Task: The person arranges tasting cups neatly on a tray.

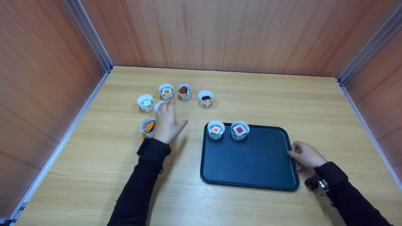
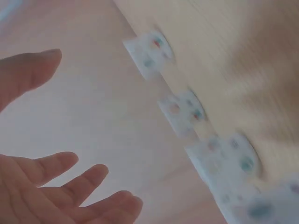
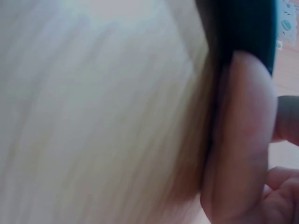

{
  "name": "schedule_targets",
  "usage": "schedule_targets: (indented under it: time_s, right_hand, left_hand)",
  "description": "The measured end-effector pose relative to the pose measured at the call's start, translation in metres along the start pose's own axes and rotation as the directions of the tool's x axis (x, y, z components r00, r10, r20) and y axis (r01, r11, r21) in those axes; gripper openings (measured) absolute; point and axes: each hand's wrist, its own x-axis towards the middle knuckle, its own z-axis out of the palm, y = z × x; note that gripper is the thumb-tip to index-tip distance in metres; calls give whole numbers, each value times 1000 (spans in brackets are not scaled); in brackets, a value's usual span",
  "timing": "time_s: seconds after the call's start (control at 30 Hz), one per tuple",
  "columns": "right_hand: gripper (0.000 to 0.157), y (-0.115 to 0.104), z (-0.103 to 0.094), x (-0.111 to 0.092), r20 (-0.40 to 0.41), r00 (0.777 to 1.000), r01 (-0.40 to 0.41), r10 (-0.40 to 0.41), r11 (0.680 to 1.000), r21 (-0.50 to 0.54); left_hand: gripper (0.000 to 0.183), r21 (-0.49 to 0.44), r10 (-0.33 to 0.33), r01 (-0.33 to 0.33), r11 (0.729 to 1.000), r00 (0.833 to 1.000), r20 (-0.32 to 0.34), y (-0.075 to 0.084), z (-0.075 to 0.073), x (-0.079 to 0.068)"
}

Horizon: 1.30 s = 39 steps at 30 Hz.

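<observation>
My left hand (image 1: 168,124) is over the group of small patterned paper cups on the left, thumb spread from straight fingers, with nothing in its grasp. Just beyond its fingertips a cup (image 1: 159,105) is mostly hidden by the hand. Beside the wrist stands a cup with an orange piece (image 1: 149,126) in it. In the left wrist view, the hand (image 2: 70,191) is spread, with blurred cups (image 2: 182,112) off to its right. My right hand (image 1: 306,155) pinches the right rim of a dark green tray (image 1: 251,166); in the right wrist view a finger (image 3: 247,135) lies along the tray's edge.
On the tray's far left part stand a cup with a white and orange piece (image 1: 216,130) and a cup with a white and dark red piece (image 1: 240,130). Farther back are more filled cups, one rightmost (image 1: 205,99). Wood-grain walls (image 1: 220,34) enclose the table.
</observation>
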Motion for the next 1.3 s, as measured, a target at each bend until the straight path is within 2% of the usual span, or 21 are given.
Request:
schedule_targets:
  time_s: [0.07,0.13,0.2,0.3,0.43,0.57,0.67,0.8,1.03,1.17,1.3]
  right_hand:
    - [12,0,0,0,2,1000,-1,1,1000,0]
    - [13,1,0,0,3,1000,9,-9,1000,1]
    - [13,1,0,0,2,1000,14,-14,1000,7]
    - [12,0,0,0,1,1000,16,-16,1000,12]
    - [12,0,1,0,-3,1000,-2,2,1000,4]
    - [12,0,1,-1,-8,1000,-15,15,1000,-1]
    - [12,1,2,0,-8,1000,-3,3,1000,-2]
    - [12,2,3,0,-5,1000,13,-13,1000,5]
    - [13,-1,2,-1,-11,1000,4,-4,1000,-6]
    - [12,-2,1,-1,-12,1000,4,-4,1000,-14]
    - [11,-2,0,-1,-13,1000,-5,5,1000,-12]
  left_hand:
    - [88,17,-74,73,997,997,14,-16,-11,-1]
    - [92,26,-153,152,988,987,40,-32,-20,-3]
    - [94,13,-236,235,972,969,75,-45,-28,-4]
    - [96,-28,-325,333,942,932,162,-62,-35,-6]
    - [98,-68,-363,396,916,887,285,-79,-39,-6]
    - [94,-71,-353,403,912,862,365,-88,-38,-5]
    - [85,-58,-339,388,920,860,380,-92,-37,-6]
    - [74,-47,-321,362,931,872,370,-93,-37,-7]
    - [68,-49,-319,360,932,875,363,-92,-36,-12]
    - [67,-48,-323,365,930,872,368,-86,-31,-13]
    - [64,-75,-295,348,934,875,385,-72,-24,-14]
